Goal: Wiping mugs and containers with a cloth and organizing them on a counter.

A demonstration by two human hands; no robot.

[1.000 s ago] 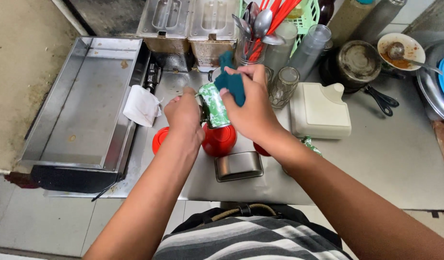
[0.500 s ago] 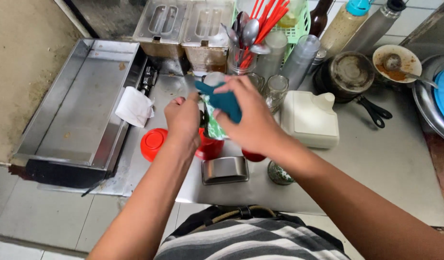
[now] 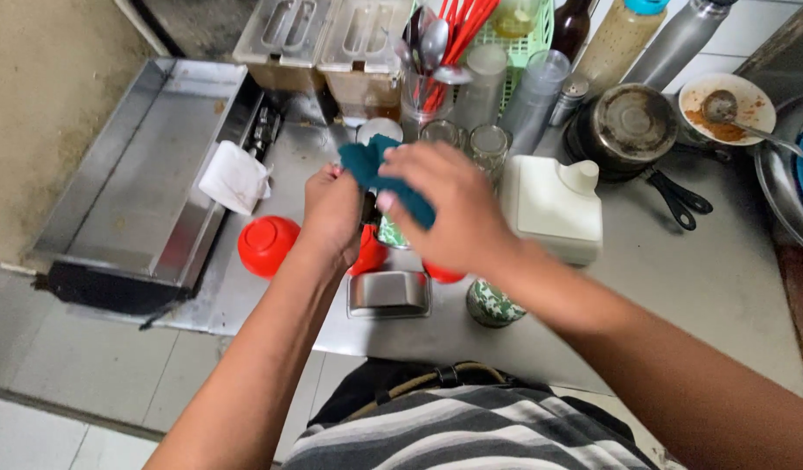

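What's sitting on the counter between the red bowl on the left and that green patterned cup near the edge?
In the head view, a small steel container lies between the red bowl and the green patterned cup, just below the left hand.

Bowl (image 3: 267,245) left of tin (image 3: 388,292), jug (image 3: 551,206) right

Head camera looks steeply down, close over the steel counter (image 3: 723,287).

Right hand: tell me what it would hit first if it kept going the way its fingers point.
The right hand points left, gripping a teal cloth. Going on, it would probably meet the left hand first; depth between them is unclear.
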